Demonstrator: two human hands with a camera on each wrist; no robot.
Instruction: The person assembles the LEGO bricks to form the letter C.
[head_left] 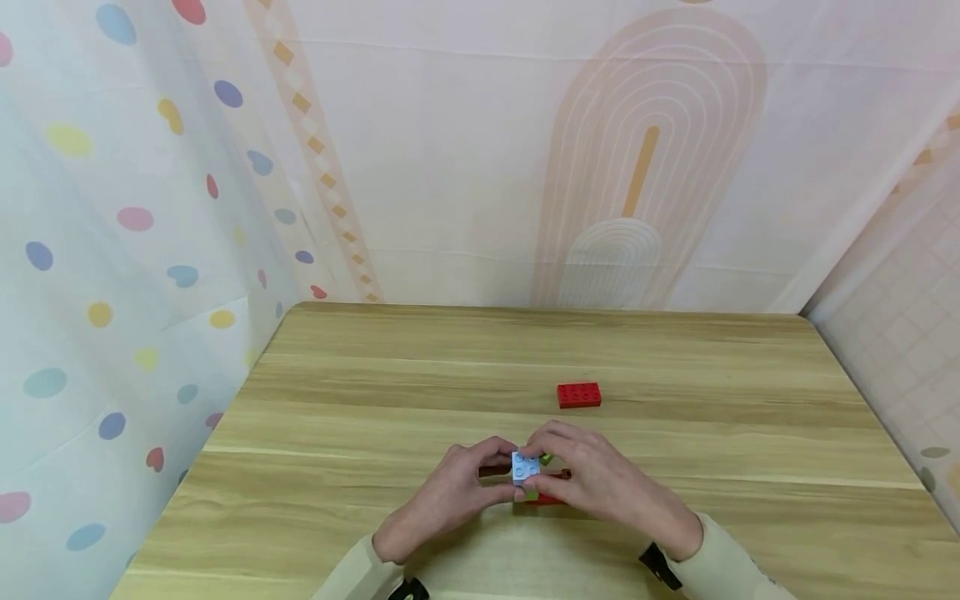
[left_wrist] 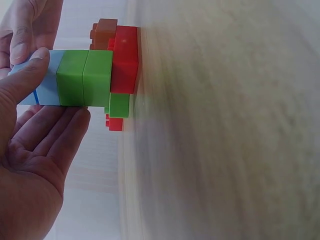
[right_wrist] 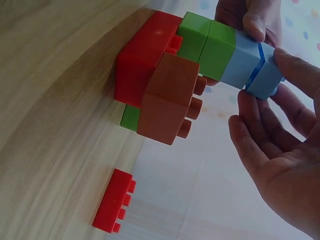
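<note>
A small tower of building-block bricks stands on the table between the hands. Its top light-blue brick point(right_wrist: 268, 72) sits over another light-blue brick point(right_wrist: 241, 61), with a darker blue seam showing between them. Below come two green bricks point(right_wrist: 218, 47), then a red brick point(right_wrist: 145, 57) at the base beside a brown brick point(right_wrist: 167, 97) with studs up. My right hand point(head_left: 600, 479) pinches the top blue brick between thumb and fingers. From the other side, my left hand point(head_left: 457, 487) holds the blue bricks, thumb in front and fingers behind.
A separate red brick point(head_left: 578, 396) with studs up lies behind the tower on the wooden table point(head_left: 375, 375). Another green brick point(left_wrist: 119, 105) shows low behind the base. Patterned curtains point(head_left: 450, 150) hang along the back and sides of the table.
</note>
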